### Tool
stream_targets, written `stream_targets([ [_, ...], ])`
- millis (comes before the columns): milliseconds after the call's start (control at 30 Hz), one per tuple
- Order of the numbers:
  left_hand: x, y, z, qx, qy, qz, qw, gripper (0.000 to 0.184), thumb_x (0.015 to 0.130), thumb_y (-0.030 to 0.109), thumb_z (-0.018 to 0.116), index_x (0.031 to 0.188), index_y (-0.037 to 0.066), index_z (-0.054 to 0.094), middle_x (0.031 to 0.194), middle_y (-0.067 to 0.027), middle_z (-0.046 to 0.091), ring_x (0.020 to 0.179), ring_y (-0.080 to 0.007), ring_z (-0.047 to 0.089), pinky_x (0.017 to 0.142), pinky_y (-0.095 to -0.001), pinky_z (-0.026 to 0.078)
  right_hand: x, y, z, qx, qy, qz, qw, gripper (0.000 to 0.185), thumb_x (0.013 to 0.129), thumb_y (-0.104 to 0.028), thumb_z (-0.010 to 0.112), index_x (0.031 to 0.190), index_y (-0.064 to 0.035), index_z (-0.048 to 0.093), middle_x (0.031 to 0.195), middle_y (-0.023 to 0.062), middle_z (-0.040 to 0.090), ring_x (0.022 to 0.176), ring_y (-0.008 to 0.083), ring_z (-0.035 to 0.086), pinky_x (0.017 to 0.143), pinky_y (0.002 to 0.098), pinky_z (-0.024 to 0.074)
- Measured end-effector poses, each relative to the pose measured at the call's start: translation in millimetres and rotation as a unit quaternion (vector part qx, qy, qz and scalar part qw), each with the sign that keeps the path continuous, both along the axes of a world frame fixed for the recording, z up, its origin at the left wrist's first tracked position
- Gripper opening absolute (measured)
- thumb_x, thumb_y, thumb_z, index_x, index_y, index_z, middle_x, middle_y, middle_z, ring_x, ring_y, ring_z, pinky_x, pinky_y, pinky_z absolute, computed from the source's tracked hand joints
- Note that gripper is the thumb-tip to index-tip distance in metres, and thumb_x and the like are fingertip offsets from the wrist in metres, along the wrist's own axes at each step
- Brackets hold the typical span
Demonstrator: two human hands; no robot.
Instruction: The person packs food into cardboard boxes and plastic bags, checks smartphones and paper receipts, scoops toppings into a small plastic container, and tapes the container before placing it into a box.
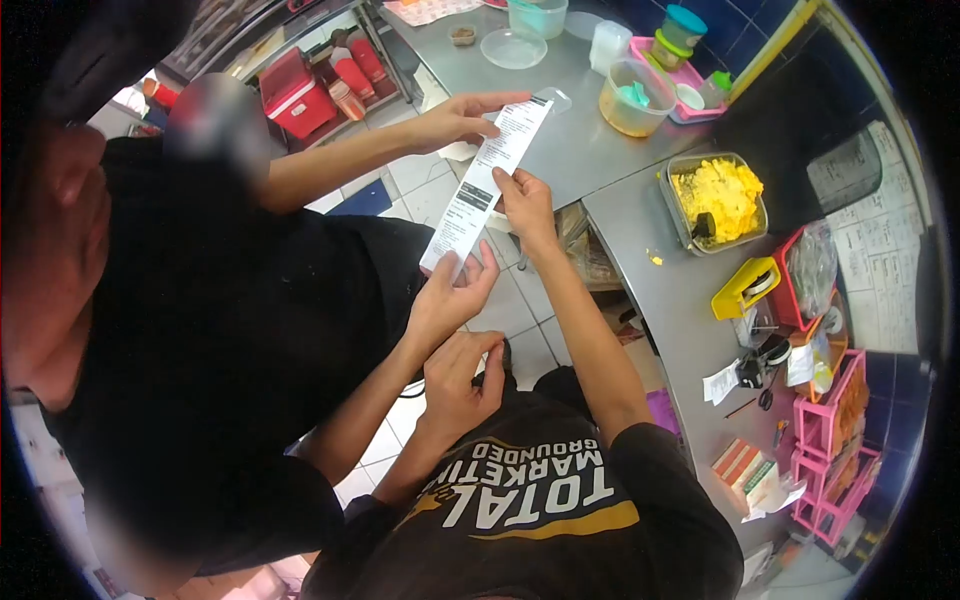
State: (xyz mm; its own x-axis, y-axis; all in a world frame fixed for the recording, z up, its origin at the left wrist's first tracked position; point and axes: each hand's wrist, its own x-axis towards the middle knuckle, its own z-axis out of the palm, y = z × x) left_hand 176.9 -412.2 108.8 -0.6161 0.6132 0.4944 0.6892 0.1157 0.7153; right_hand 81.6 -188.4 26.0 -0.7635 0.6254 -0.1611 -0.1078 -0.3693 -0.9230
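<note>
A long printed paper receipt (478, 195) is held up slantwise in the middle of the view. My right hand (527, 208) pinches its right edge, thumb on the printed face. Another person's two hands also hold it: one hand (462, 122) at the top end, the other hand (455, 295) at the bottom end. Below them, close to my body, my left hand (463, 385) is closed, fingers curled toward the thumb, with nothing visible in it and apart from the receipt.
The other person stands close on the left. Along the right runs a steel counter (640, 235) with a tub of yellow food (718, 200), a yellow tape dispenser (745, 288), a small black device (765, 362) and pink racks (830, 450). Plastic containers (637, 97) stand farther back.
</note>
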Motion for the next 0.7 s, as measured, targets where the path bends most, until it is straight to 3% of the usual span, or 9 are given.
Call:
stream_targets([
  [200, -1, -1, -10, -0.018, -0.014, -0.03, 0.999, 0.015, 0.082, -0.009, 0.067, 0.096, -0.003, 0.066, 0.088, -0.0149, 0.07, 0.074, -0.0312, 0.068, 0.066, -0.0364, 0.053, -13, 5, 0, 0.0, 0.017, -0.05, 0.999, 0.029, 0.102, -0.019, 0.062, 0.111, 0.007, 0.069, 0.093, 0.0073, 0.074, 0.076, 0.0075, 0.064, 0.066, 0.0254, 0.0493],
  [700, 1, 1, -16, -0.037, -0.035, -0.064, 0.997, 0.015, 0.083, -0.01, 0.066, 0.097, -0.003, 0.067, 0.085, -0.0147, 0.071, 0.073, -0.0268, 0.07, 0.066, -0.0333, 0.054, -12, 9, 3, -0.014, 0.025, -0.058, 0.998, 0.03, 0.102, -0.018, 0.063, 0.114, 0.0079, 0.069, 0.097, 0.0093, 0.075, 0.08, 0.0098, 0.066, 0.068, 0.0257, 0.0507],
])
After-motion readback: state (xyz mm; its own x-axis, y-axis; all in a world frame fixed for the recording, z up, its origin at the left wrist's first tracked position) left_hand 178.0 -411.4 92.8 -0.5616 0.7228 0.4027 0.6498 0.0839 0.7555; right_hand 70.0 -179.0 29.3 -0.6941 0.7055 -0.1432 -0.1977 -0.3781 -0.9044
